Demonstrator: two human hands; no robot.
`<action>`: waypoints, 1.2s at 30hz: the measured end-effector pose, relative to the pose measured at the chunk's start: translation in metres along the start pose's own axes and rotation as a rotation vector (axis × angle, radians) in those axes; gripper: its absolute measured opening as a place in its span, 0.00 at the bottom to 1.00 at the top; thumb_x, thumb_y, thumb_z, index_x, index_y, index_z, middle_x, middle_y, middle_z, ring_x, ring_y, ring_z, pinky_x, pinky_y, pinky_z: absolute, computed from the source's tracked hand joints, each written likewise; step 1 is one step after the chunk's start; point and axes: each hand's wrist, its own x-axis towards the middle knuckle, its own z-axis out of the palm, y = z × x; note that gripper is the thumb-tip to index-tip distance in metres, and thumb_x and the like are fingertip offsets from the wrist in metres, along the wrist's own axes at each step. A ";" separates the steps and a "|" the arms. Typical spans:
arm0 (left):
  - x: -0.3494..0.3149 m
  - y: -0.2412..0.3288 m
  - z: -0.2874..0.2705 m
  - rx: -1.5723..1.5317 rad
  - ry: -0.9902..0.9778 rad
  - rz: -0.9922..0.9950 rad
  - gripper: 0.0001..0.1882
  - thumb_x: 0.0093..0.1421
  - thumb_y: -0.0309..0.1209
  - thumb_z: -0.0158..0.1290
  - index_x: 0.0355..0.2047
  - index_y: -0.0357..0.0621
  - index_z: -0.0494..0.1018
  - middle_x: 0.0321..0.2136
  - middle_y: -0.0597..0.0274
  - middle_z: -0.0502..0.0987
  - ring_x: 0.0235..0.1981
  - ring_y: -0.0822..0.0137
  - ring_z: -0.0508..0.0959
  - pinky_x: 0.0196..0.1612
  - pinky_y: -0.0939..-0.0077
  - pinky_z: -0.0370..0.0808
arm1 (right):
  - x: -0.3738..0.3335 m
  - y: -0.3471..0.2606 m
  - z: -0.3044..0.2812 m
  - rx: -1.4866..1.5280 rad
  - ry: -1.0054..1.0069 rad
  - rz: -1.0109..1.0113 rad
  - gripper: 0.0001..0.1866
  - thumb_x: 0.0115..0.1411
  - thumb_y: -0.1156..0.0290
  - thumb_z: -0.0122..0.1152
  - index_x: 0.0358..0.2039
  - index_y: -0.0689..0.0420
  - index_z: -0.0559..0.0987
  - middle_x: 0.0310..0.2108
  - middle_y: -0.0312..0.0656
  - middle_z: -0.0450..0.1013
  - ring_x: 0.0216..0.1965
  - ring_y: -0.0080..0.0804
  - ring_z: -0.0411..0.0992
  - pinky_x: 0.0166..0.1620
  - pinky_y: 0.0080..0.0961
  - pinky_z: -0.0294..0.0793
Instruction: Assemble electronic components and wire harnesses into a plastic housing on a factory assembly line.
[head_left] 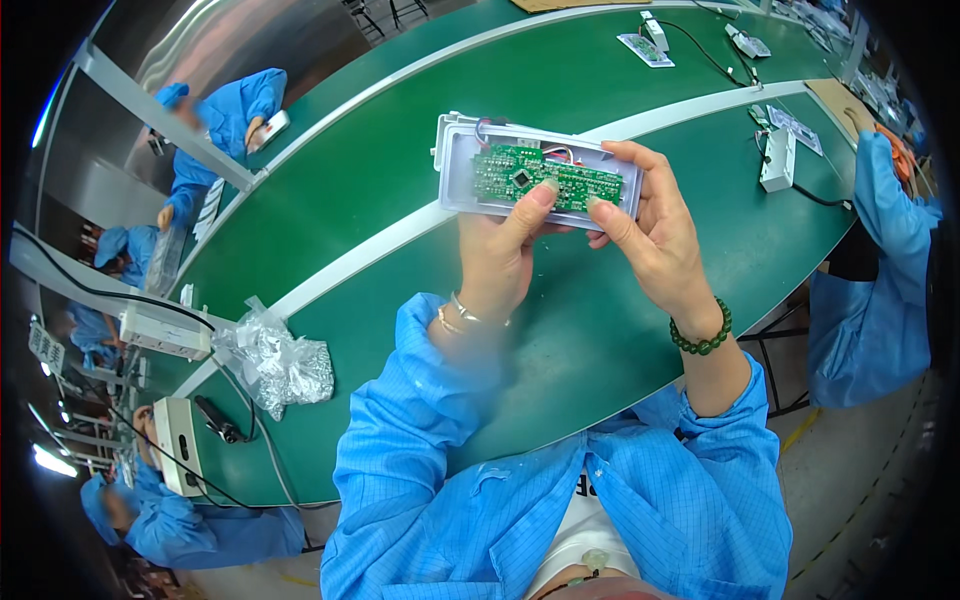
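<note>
Over the green bench I hold up a white plastic housing (458, 182), tilted toward me. A green circuit board (505, 168) lies inside it, with a dark square chip and many small parts. Thin wires (562, 152), red, white and dark, show at the board's upper edge. My left hand (508, 232) grips the housing's lower edge, its thumb pressed on the board's middle. Around the right end wraps my right hand (655, 225), its thumb on the board's lower right corner. The fingers behind the housing are partly hidden.
A clear plastic bag of silvery parts (285, 362) lies left, near a power strip (165, 332), cables and a white box (178, 447). At right stand a white box with a cable (778, 160) and another housing (795, 130). Co-workers in blue sit along both sides; white rails (360, 247) cross the bench.
</note>
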 end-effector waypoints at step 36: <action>0.030 0.034 -0.024 1.209 -0.375 0.153 0.20 0.41 0.38 0.63 0.30 0.36 0.75 0.23 0.53 0.75 0.26 0.60 0.75 0.30 0.72 0.70 | 0.033 -0.007 -0.030 -0.438 -0.289 -0.048 0.18 0.55 0.71 0.56 0.44 0.60 0.66 0.31 0.34 0.66 0.30 0.17 0.63 0.33 0.16 0.64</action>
